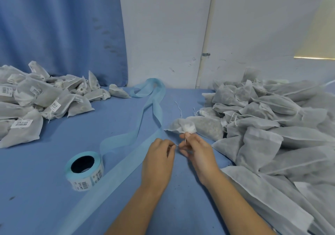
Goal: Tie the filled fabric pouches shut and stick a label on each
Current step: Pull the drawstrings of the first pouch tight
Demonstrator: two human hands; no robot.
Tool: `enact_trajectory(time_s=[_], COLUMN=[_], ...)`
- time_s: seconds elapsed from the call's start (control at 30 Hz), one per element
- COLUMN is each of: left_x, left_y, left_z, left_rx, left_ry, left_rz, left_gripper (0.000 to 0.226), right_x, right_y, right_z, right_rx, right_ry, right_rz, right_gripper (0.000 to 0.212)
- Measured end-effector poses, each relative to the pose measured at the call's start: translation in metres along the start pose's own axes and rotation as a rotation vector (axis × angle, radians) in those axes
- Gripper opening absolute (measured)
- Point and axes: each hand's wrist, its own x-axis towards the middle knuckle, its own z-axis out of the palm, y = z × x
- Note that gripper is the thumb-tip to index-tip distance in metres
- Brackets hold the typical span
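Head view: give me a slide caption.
Left hand and right hand pinch the string of a pouch; labelled pile left, unlabelled pile right, label roll nearby.

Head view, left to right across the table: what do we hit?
In order: pile of labelled pouches → label roll → left hand → right hand, both pinching the drawstring → pile of unlabelled pouches. The backing strip is left out: it spans the middle.

Small packing workshop: heaps of fabric pouches [272, 125] on blue table [54, 162], barcode label roll [84, 171], curtain [54, 26].
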Motion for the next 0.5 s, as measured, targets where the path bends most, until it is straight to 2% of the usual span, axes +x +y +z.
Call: enact_trajectory(time_s=[0.17, 0.23, 0.3, 0.33, 0.4, 0.5], left_x=[-0.002, -0.002, -0.003, -0.004, -0.006, -0.004], left_y=[0.001, 0.003, 0.010, 0.013, 0.018, 0.017], left_z=[-0.006, -0.008, -0.011, -0.013, -0.012, -0.008], left_rx=[0.201, 0.226, 0.230, 0.230, 0.247, 0.128], left_ry=[-0.022, -0.003, 0.026, 0.020, 0.020, -0.019], left_rz=[0.044, 0.066, 0.141, 0.186, 0.247, 0.215], left_gripper=[0.021, 0.021, 0.009, 0.003, 0.015, 0.021], right_x=[-0.001, -0.001, -0.001, -0.002, -0.005, -0.009], right_y=[-0.001, -0.002, -0.001, 0.000, 0.002, 0.002], right_z=[-0.009, -0.012, -0.010, -0.008, -0.006, -0.004], right_rx=[-0.912, -1.191, -1.406, -1.472, -1.491, -1.410], right_ry=[0.099, 0.129, 0.124, 0.118, 0.104, 0.033], right_rz=[-0.371, -0.454, -0.522, -0.552, -0.611, -0.631], right_gripper=[0.029, 0.027, 0.023, 0.022, 0.018, 0.044])
